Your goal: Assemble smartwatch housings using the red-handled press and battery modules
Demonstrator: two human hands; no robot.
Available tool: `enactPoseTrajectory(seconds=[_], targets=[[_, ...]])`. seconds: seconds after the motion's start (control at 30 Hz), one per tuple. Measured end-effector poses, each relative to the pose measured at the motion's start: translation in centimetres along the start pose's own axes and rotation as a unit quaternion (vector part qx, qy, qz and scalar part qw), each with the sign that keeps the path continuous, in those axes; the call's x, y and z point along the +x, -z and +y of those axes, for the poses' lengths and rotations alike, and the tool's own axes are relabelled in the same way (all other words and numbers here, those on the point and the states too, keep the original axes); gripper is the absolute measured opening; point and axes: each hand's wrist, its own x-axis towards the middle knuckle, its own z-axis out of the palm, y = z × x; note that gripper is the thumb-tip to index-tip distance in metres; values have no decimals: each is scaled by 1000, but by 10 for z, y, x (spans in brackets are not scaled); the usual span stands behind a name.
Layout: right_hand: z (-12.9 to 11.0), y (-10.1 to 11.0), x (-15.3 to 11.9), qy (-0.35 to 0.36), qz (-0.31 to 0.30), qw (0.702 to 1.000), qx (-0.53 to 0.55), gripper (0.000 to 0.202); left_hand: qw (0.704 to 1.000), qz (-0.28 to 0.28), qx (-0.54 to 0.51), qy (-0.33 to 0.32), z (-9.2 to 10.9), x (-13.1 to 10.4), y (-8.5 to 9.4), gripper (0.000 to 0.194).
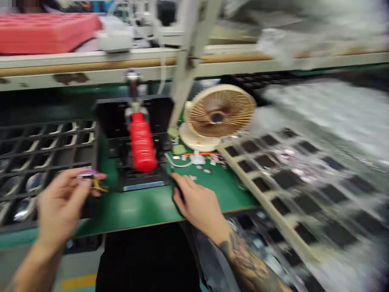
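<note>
Bright, even overhead light — heavy motion blur, worst at right edge.

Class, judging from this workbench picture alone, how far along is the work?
Done, apparently: some cells of the black grid tray at left hold shiny parts. In hand: the left hand pinches a small purple and yellow part; the right hand rests on the green mat by the black fixture with its red handle. Left: other cells look unfilled. Blur hides detail.
</note>
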Motion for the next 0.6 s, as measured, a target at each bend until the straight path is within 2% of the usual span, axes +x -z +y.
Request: enactPoseTrajectory(seconds=[0.07, 0.17, 0.23, 0.3, 0.43, 0.5, 0.6], targets=[[0, -6, 3, 11, 46, 999, 4, 35, 990, -25, -133, 43, -10, -15, -8, 27], [-13, 4, 2, 10, 127, 987, 98, 31, 949, -69, -293, 98, -25, -24, -46, 30], [-31, 13, 0, 33, 172, 966, 189, 30, 928, -87, -340, 124, -30, -27, -71, 34], [-48, 15, 1, 82, 191, 948, 241, 32, 920, -103, -352, 138, -35, -30, -87, 37], [-65, -1, 12, 170, 202, 938, 226, 35, 938, -99, -306, 131, -48, -36, -96, 32], [-66, -10, 17, 173, 211, 936, 224, 34, 945, -102, -289, 118, -53, -40, -94, 35], [-67, -16, 16, 142, 231, 935, 227, 36, 946, -125, -284, 91, -55, -43, -92, 45]])
